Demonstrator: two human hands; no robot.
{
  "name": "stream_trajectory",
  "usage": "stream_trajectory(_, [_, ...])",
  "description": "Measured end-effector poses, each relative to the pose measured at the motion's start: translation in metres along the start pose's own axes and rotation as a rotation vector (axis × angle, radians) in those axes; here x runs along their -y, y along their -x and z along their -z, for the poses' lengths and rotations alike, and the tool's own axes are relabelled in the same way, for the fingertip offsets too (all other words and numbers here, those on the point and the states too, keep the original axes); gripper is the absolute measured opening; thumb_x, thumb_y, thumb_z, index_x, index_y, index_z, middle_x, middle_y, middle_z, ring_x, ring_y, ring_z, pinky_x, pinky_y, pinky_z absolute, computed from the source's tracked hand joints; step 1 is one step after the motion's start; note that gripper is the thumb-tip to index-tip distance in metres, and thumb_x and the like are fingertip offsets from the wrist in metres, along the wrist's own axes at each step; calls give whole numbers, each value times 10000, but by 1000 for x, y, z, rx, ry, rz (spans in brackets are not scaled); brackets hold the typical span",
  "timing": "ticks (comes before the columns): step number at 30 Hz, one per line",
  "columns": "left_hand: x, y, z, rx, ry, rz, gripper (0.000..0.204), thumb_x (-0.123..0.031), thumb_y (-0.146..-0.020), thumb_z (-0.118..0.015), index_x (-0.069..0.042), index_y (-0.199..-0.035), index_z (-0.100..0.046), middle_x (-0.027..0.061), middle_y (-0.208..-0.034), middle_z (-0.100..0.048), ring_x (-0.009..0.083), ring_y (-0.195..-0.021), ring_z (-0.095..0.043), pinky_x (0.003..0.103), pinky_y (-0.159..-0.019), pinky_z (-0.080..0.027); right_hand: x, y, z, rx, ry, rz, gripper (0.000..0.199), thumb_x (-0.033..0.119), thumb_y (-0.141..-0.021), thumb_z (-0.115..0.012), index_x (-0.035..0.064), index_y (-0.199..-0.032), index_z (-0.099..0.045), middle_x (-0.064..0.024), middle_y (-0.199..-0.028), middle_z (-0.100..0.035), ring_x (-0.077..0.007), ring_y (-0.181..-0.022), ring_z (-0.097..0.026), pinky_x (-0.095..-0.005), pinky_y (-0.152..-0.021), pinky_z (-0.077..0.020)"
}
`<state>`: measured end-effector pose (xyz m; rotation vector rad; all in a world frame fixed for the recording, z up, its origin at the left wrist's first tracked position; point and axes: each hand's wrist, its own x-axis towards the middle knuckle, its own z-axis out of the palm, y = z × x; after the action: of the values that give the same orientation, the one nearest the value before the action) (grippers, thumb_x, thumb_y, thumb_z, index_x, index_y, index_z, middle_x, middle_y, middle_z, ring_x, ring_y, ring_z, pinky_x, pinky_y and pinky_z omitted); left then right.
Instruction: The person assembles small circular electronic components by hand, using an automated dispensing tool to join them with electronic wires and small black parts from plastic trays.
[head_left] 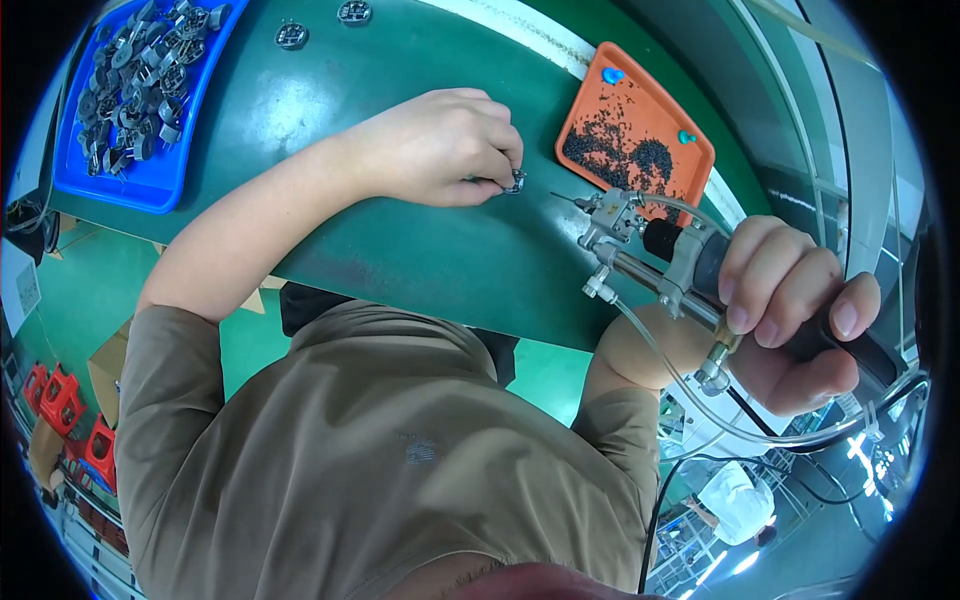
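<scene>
My left hand (455, 150) reaches across the green table, its thumb and fingers pinched on a small round part (515, 183) with metallic bits. Most of that part is hidden by the fingers. My right hand (790, 310) is wrapped round the dark grip of a pneumatic hand tool (640, 262) with a metal body and clear hoses. The tool's thin needle tip points left toward the small round part, a short gap away from it.
At the far left, a blue tray (178, 185) holds many grey round parts. Two similar round parts (291, 36) lie on the green table (420, 255). An orange tray (640, 95) with tiny black pieces and two blue-green knobs stands beyond the tool. Hoses loop below my right hand.
</scene>
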<state>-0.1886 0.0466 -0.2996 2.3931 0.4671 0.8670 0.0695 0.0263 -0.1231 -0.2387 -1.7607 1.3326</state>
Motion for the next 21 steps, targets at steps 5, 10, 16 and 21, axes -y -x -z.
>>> stream_trajectory(5, [-1, 2, -3, -5, -7, 4, 91, -103, -782, -766, -63, -862, -752, 33, -982, -698, 233, -900, -648, 386, -845, -515, -5, 0, 2, 40, -14, -1, 404, 458, -1020, -565, 121, -1241, -538, 5, -798, -583, -121, -668, -583, -273, -597, -430])
stream_trajectory(10, [-1, 0, -3, -3, -6, -5, 106, -114, -784, -771, -61, -874, -752, 35, -986, -702, 240, -900, -647, 389, -846, -517, -21, -1, -7, 52, -37, 38, 414, 477, -1007, -591, 131, -1224, -524, 9, -809, -590, -118, -671, -595, -271, -603, -449])
stream_trajectory(16, [0, -1, -2, -11, -44, -43, 122, -118, -777, -773, -56, -878, -746, 40, -990, -702, 261, -912, -645, 402, -859, -523, -33, -4, -11, 105, -60, 82, 401, 474, -1000, -611, 139, -1192, -504, 10, -813, -589, -116, -646, -605, -271, -577, -465])
stream_trajectory(21, [0, -1, -2, -5, -40, -22, 127, -117, -771, -773, -51, -874, -741, 48, -995, -703, 271, -911, -644, 401, -856, -525, -35, -6, -10, 138, -53, 67, 404, 477, -999, -613, 143, -1192, -491, 8, -817, -585, -116, -642, -606, -272, -571, -468])
